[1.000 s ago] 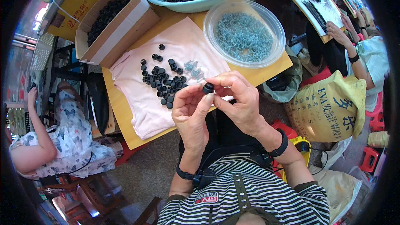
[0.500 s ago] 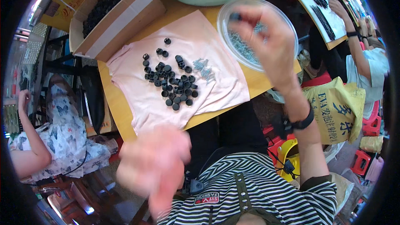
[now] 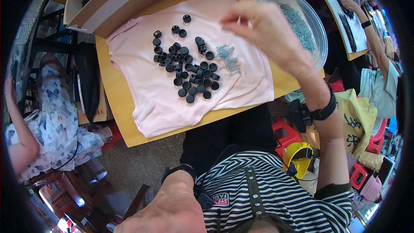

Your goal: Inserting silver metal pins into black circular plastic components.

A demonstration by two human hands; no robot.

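Wooden desk [image 3: 113,99] carries a pink cloth [image 3: 164,95] heaped with black caps [image 3: 189,71]; your right hand [image 3: 263,30] hovers (fingertips pinched together) near its far edge, beside the clear bowl [image 3: 317,56]. Your left hand [image 3: 168,211] stays low, grip unclear.

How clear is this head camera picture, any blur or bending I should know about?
Head view: the black caps on the pink cloth are sharp under even light; the right hand above the cloth is softened by motion blur; the left hand at the lower edge is close and soft; the table edge bows, and the corners are black from the fisheye lens.
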